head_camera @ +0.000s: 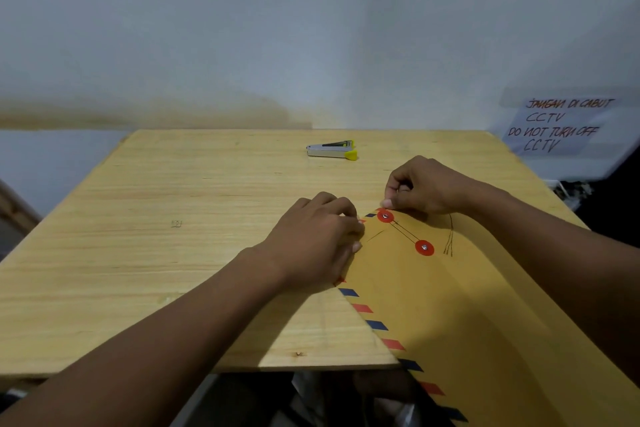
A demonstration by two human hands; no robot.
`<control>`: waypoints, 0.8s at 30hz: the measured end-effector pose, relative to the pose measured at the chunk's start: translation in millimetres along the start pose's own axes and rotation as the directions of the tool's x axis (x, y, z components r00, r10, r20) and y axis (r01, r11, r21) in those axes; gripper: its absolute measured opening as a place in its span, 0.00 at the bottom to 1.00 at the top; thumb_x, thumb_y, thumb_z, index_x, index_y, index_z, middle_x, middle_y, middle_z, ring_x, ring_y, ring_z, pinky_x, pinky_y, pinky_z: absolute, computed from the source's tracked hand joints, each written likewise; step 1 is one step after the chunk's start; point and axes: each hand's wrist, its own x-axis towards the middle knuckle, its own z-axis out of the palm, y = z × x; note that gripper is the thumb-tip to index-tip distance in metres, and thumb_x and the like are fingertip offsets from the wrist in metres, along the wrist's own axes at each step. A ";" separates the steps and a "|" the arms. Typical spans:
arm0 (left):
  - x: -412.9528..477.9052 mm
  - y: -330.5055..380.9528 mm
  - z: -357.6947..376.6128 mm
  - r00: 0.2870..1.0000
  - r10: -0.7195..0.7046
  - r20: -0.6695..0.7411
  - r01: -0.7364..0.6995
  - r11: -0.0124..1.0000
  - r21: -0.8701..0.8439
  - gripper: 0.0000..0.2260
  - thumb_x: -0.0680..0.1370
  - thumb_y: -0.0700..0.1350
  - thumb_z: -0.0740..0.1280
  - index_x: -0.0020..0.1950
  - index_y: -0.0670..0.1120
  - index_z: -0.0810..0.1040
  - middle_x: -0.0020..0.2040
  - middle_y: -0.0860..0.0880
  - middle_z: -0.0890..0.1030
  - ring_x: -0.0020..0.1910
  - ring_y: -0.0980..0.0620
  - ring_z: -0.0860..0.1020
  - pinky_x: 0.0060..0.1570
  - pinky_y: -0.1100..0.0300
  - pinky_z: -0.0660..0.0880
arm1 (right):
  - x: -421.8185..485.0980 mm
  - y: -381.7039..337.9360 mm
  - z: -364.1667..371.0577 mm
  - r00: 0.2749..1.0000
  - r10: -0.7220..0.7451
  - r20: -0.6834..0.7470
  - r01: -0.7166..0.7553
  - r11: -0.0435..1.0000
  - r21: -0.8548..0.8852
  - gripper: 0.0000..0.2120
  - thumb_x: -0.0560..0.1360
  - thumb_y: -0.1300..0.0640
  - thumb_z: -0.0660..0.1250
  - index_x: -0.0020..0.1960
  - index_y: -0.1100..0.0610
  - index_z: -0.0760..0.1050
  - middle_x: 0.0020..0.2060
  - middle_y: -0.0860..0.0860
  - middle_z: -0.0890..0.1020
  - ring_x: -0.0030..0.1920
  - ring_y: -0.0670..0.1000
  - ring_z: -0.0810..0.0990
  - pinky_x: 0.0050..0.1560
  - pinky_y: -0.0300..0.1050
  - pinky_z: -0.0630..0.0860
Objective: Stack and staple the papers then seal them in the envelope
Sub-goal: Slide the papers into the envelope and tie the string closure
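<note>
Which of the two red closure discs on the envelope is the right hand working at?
The upper red disc, at the envelope's far corner: the right hand's fingertips pinch just above it. The lower red disc sits nearer the person, with no fingers on it.

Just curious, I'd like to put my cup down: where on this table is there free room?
The wooden table is bare left of the left hand, and along the far edge left of the stapler. The near right is crowded: the envelope and right hand.
</note>
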 end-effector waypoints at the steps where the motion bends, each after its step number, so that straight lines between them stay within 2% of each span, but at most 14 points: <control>1: 1.0 2.8 0.6 1.000 -0.001 -0.014 0.001 1.000 0.024 0.17 0.82 0.55 0.60 0.69 0.54 0.76 0.65 0.55 0.75 0.66 0.52 0.69 0.61 0.55 0.68 | -4.2 3.1 -0.3 1.000 0.002 -0.007 -0.002 1.000 -0.004 0.03 0.74 0.53 0.74 0.43 0.52 0.81 0.33 0.47 0.80 0.40 0.48 0.79 0.41 0.42 0.74; 3: 2.3 7.3 5.1 0.999 0.004 -0.046 -0.002 0.999 0.052 0.16 0.82 0.54 0.59 0.67 0.51 0.76 0.65 0.53 0.76 0.66 0.51 0.70 0.61 0.55 0.70 | -15.9 10.5 -0.1 1.000 0.002 -0.027 -0.002 1.000 0.000 0.04 0.74 0.53 0.73 0.44 0.52 0.82 0.31 0.47 0.78 0.37 0.47 0.77 0.41 0.43 0.74; 5: 2.0 9.8 10.2 0.998 0.001 -0.064 -0.001 1.000 0.004 0.15 0.82 0.52 0.60 0.65 0.48 0.76 0.66 0.52 0.76 0.66 0.50 0.71 0.60 0.53 0.73 | -32.2 18.4 1.9 0.998 -0.004 -0.060 0.005 1.000 0.018 0.02 0.75 0.53 0.73 0.45 0.52 0.82 0.31 0.48 0.79 0.37 0.49 0.77 0.43 0.45 0.75; 7: 1.9 10.4 13.5 0.997 -0.002 -0.074 -0.002 0.999 -0.048 0.14 0.82 0.51 0.60 0.64 0.48 0.77 0.67 0.51 0.76 0.66 0.50 0.71 0.59 0.52 0.75 | -50.3 26.1 5.0 0.992 -0.026 -0.121 0.028 1.000 0.011 0.01 0.76 0.54 0.71 0.46 0.50 0.82 0.35 0.51 0.82 0.40 0.53 0.79 0.43 0.45 0.75; 9: 1.6 11.4 14.3 0.997 -0.006 -0.073 0.002 0.999 -0.049 0.13 0.82 0.50 0.60 0.63 0.48 0.77 0.65 0.52 0.77 0.65 0.50 0.73 0.57 0.51 0.75 | -69.2 32.3 8.5 0.981 -0.055 -0.185 0.051 0.998 -0.027 0.03 0.76 0.54 0.70 0.48 0.48 0.83 0.40 0.50 0.83 0.42 0.52 0.79 0.43 0.48 0.76; 11: 1.7 12.5 13.5 0.997 -0.012 -0.076 0.009 0.999 -0.030 0.13 0.82 0.50 0.59 0.62 0.48 0.77 0.64 0.52 0.78 0.62 0.50 0.74 0.56 0.51 0.75 | -88.4 35.3 12.5 0.966 -0.101 -0.237 0.070 0.988 -0.136 0.05 0.77 0.53 0.69 0.51 0.47 0.82 0.43 0.47 0.83 0.43 0.50 0.79 0.45 0.52 0.79; 12: 1.9 13.4 13.1 0.997 -0.015 -0.076 0.013 1.000 -0.019 0.13 0.82 0.50 0.59 0.62 0.49 0.77 0.64 0.52 0.78 0.61 0.50 0.75 0.56 0.51 0.75 | -97.7 35.5 14.7 0.955 -0.152 -0.254 0.085 0.963 -0.255 0.07 0.78 0.52 0.67 0.54 0.46 0.82 0.46 0.45 0.83 0.45 0.49 0.79 0.44 0.51 0.79; 14: 1.5 15.1 12.6 0.997 -0.024 -0.076 0.024 1.000 -0.004 0.13 0.82 0.50 0.59 0.63 0.49 0.77 0.64 0.53 0.78 0.60 0.50 0.76 0.56 0.52 0.74 | -112.4 36.9 20.8 0.921 -0.301 -0.246 0.143 0.850 -0.506 0.10 0.79 0.51 0.64 0.58 0.46 0.80 0.47 0.46 0.81 0.44 0.50 0.79 0.38 0.47 0.75; 16: 1.1 16.6 12.4 0.996 -0.037 -0.077 0.037 0.999 -0.009 0.14 0.82 0.50 0.59 0.63 0.49 0.78 0.64 0.53 0.79 0.60 0.50 0.76 0.56 0.52 0.74 | -123.6 36.4 25.9 0.900 -0.387 -0.199 0.180 0.748 -0.638 0.10 0.79 0.52 0.63 0.58 0.48 0.80 0.44 0.48 0.79 0.40 0.51 0.78 0.31 0.43 0.69; 19: 0.8 18.3 12.7 0.996 -0.055 -0.077 0.054 0.998 -0.015 0.14 0.82 0.50 0.59 0.64 0.49 0.77 0.65 0.52 0.79 0.60 0.49 0.76 0.57 0.52 0.74 | -133.8 28.4 31.1 0.908 -0.392 -0.149 0.186 0.695 -0.694 0.09 0.79 0.54 0.64 0.57 0.51 0.79 0.42 0.49 0.78 0.36 0.51 0.76 0.28 0.45 0.71; 24: 0.2 19.9 12.8 0.994 -0.088 -0.067 0.085 0.995 -0.042 0.14 0.83 0.49 0.59 0.66 0.48 0.77 0.65 0.52 0.78 0.61 0.49 0.76 0.57 0.52 0.74 | -141.6 13.1 35.1 0.912 -0.386 -0.141 0.208 0.729 -0.652 0.12 0.81 0.53 0.60 0.62 0.52 0.77 0.48 0.49 0.79 0.42 0.50 0.77 0.33 0.43 0.71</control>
